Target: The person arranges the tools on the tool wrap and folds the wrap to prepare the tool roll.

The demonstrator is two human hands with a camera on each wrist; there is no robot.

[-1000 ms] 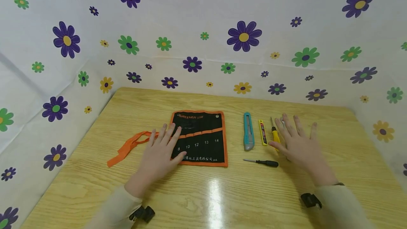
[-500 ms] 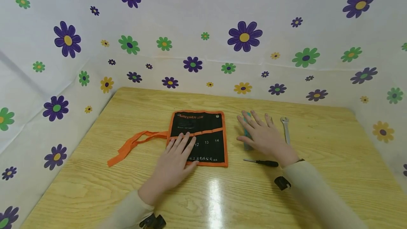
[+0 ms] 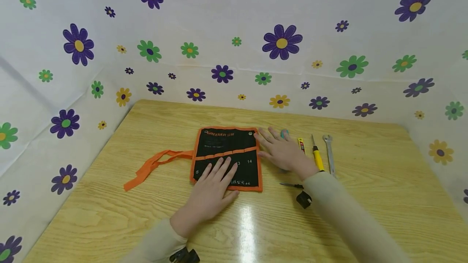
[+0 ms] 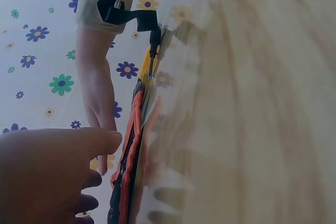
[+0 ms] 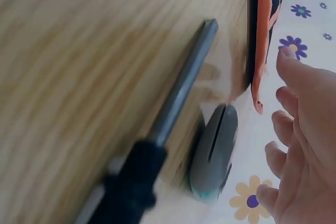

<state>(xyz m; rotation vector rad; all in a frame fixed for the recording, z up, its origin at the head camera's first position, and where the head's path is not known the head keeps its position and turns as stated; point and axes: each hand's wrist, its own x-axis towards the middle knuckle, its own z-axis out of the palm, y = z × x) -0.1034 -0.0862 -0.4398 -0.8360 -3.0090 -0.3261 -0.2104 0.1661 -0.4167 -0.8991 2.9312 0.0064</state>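
Note:
A black tool pouch (image 3: 246, 175) with orange trim and numbered pockets lies flat on the table. Above its lower part is my left hand (image 3: 210, 192), fingers straight and holding nothing; the left wrist view shows a gap beneath it. My right hand (image 3: 283, 153) hovers between the pouch's right edge and a teal utility knife (image 5: 212, 153), mostly covering the knife in the head view. Its fingers are extended, with nothing in them. Below the right wrist lies a small black-handled screwdriver (image 5: 181, 90), its handle partly hidden by the sleeve in the head view.
Right of the knife are a narrow yellow case (image 3: 301, 145), a yellow-handled screwdriver (image 3: 317, 158) and a metal wrench (image 3: 330, 153), side by side. Orange tie straps (image 3: 146, 169) trail from the pouch's left side. A flower-print cloth (image 3: 237, 56) stands behind the wooden table (image 3: 120, 222).
My right hand has swept left from the wrench and yellow screwdriver, across the knife, to the pouch's right edge. The left hand has shifted right over the pouch. The tools have not moved.

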